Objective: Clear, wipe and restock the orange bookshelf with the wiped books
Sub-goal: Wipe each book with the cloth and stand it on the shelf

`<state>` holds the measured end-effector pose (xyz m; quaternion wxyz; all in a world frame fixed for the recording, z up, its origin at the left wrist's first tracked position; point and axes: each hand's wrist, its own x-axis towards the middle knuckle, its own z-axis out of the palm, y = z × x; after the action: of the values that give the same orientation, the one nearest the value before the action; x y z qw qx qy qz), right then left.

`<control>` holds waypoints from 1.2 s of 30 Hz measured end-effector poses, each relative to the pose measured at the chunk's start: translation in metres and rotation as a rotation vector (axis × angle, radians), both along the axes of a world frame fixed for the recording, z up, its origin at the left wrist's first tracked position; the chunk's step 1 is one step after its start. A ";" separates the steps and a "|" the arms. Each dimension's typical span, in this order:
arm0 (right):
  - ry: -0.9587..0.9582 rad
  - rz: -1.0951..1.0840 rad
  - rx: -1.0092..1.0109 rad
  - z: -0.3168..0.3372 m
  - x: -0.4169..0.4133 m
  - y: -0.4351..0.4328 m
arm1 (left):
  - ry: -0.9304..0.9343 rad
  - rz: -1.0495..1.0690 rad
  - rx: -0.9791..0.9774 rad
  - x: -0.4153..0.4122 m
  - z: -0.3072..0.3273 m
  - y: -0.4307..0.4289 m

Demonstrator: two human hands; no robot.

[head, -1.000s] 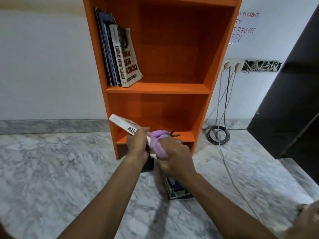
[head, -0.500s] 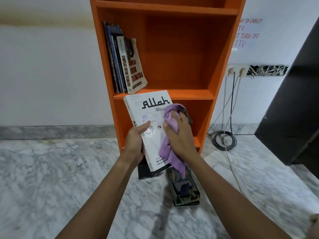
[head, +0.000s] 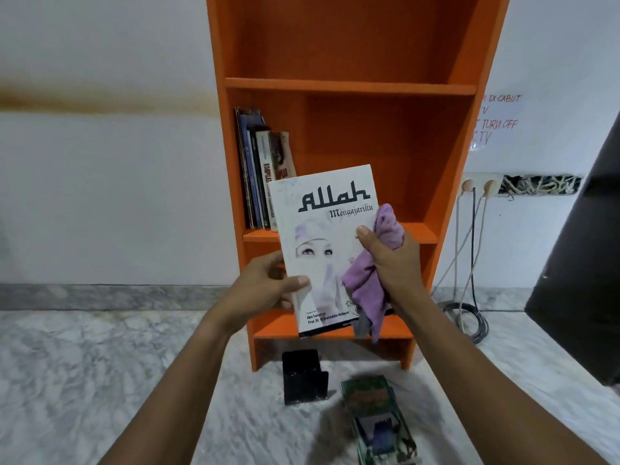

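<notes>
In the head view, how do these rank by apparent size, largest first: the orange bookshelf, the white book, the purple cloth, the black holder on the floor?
1. orange bookshelf
2. white book, held nearer the camera
3. purple cloth and black holder look alike; the cloth is bunched, so unranked

Bare left grip (head: 265, 290), right grip (head: 392, 263) (bare arms (head: 174, 380))

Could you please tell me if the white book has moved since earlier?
Yes, upward: the white book now overlaps the middle shelf of the orange bookshelf.
</notes>
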<state>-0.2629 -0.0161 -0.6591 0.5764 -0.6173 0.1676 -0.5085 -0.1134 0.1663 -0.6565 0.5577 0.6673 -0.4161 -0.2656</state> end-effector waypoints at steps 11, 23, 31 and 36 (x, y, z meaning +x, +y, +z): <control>0.065 -0.582 -0.246 0.066 0.099 -0.070 | -0.319 0.447 -0.170 0.067 0.041 -0.107; 0.223 -0.311 -0.234 0.003 0.167 -0.094 | -0.541 0.903 -0.065 0.121 0.026 -0.179; 0.272 -0.275 -0.216 -0.017 0.165 -0.085 | -0.525 0.880 -0.011 0.126 0.026 -0.176; 0.284 -0.240 -0.196 -0.015 0.155 -0.079 | -0.514 0.841 0.051 0.122 0.024 -0.171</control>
<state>-0.1081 -0.0950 -0.6746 0.4194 -0.7115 0.2694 -0.4952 0.0089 -0.0044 -0.6328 0.4793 0.8348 -0.2283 0.1455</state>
